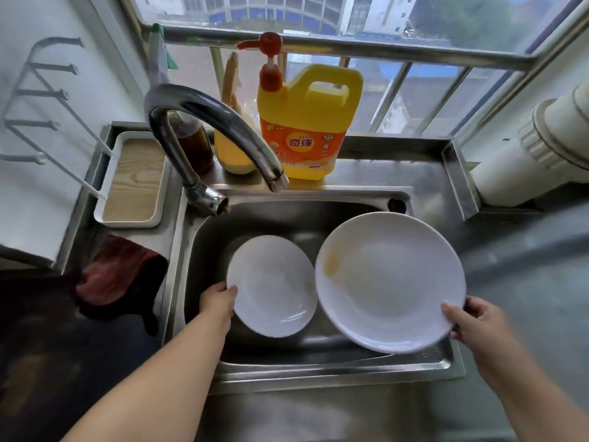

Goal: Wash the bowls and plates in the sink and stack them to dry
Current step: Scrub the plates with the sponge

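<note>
Left hand point(218, 301) grips the small plate's point(272, 285) rim, thumb on top, over the sink point(334, 368). Right hand point(471, 320) pinches the stained large plate point(389, 279), tilted above the basin.

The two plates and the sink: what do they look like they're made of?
Larger plate, held by the right hand: glossy white, ceramic or melamine, can't tell which; yellow smear on it. Smaller plate, held by the left hand: same smooth white look, with glare near its rim. Sink: brushed stainless steel, grey with soft reflections.
</note>
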The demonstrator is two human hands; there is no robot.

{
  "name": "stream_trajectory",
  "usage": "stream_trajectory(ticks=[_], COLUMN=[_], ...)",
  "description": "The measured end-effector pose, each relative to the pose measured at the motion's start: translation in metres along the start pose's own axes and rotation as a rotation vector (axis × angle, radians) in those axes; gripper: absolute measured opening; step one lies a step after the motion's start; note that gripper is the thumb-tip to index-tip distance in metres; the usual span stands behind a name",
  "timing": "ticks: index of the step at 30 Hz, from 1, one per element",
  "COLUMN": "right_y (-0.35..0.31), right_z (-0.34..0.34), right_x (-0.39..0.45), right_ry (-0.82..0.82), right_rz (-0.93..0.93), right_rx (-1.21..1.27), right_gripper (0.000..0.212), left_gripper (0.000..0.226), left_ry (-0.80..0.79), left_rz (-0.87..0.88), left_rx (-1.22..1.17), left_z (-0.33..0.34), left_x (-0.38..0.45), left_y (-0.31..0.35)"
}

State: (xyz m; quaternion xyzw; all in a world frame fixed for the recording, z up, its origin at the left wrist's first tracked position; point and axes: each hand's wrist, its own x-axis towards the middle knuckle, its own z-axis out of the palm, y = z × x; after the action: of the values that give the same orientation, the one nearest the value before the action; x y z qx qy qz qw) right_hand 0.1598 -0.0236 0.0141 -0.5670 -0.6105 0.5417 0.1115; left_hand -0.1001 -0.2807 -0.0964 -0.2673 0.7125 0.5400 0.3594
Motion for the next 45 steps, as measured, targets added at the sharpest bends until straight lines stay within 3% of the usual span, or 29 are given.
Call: stream_trajectory(ticks=[10,16,21,26,31,37,45], right_y=[0.009,0.009,0.013,0.023,0.034,0.046,0.047], right_z=[0.019,0.045,0.062,0.089,0.121,0.153,0.180], right_x=[-0.005,-0.002,0.005,0.012,0.020,0.031,0.047], right_ry=[-0.007,-0.037,-0.089,-0.141,-0.213,-0.299,-0.415], right_rz=[0.047,0.048,0.109,0.216,0.261,0.284,0.256], right_rx=[0.015,0.055,0.048,0.049,0.022,-0.103,-0.173], right_gripper=[0.009,0.009,0.008,0.009,0.007,0.009,0.014], left_gripper=[0.035,0.038,0.044,0.031,0.007,0.010,0.031], left_ry=[-0.016,-0.115,-0.084,-0.198,-0.106,-0.037,-0.024], left_rz=[-0.008,-0.043,0.054,0.117,0.268,0.080,-0.117], left_rx=[0.096,0.208,0.319,0.210,0.479,0.531,0.200], left_z=[0.007,0.012,0.014,0.011,0.001,-0.006,0.000], left_x=[0.029,0.031,0.010,-0.035,-0.048,-0.027,-0.006], left_y=[-0.011,-0.002,0.011,0.016,0.018,0.015,0.006])
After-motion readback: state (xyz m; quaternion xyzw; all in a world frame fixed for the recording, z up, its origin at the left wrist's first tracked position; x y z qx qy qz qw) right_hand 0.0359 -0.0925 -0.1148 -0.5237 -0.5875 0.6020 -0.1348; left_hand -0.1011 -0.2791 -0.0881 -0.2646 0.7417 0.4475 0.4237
